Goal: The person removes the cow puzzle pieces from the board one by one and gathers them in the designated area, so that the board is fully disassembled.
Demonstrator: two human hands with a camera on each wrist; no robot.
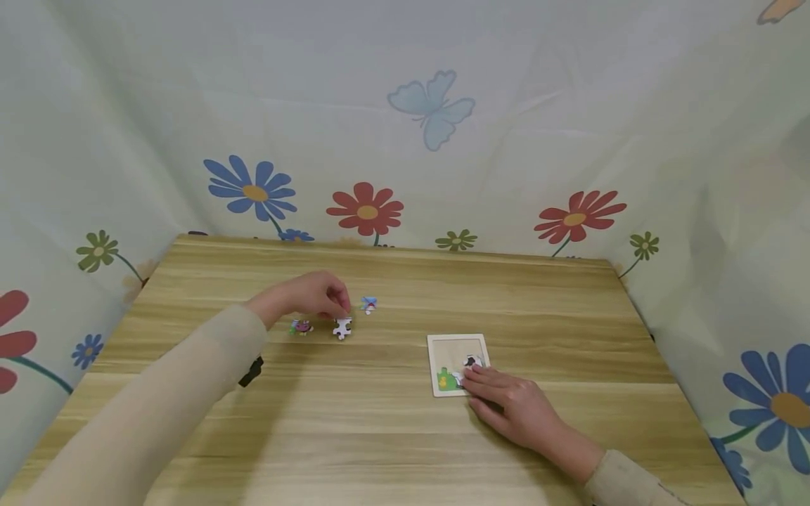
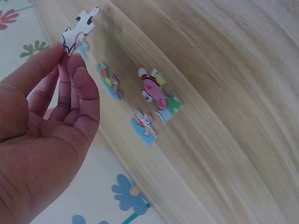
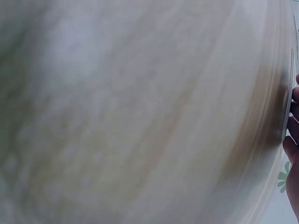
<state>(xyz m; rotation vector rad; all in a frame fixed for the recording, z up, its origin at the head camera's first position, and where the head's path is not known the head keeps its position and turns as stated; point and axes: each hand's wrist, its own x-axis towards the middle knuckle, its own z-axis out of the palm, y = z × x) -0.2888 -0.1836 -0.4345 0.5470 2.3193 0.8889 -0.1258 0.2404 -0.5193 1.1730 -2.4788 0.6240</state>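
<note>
My left hand (image 1: 316,294) pinches a white jigsaw piece with black patches (image 1: 342,328) between thumb and fingertips. In the left wrist view that jigsaw piece (image 2: 80,31) is held above the table, close to several loose pieces. My right hand (image 1: 515,404) rests with extended fingers on the lower right part of a square puzzle tray (image 1: 432,365). Some pieces are set along the bottom and right of the tray, among them a green one (image 1: 446,380) and a black-and-white one (image 1: 472,360); the fingers hide part of them. The right wrist view is mostly blurred tabletop, with fingertips at its right edge.
Loose pieces lie on the wooden table (image 1: 380,436): a pink-and-green one (image 1: 301,327) left of my left hand and a blue one (image 1: 369,303) right of it. A black object (image 1: 252,372) shows beside the left sleeve. A flowered curtain (image 1: 493,176) surrounds the table.
</note>
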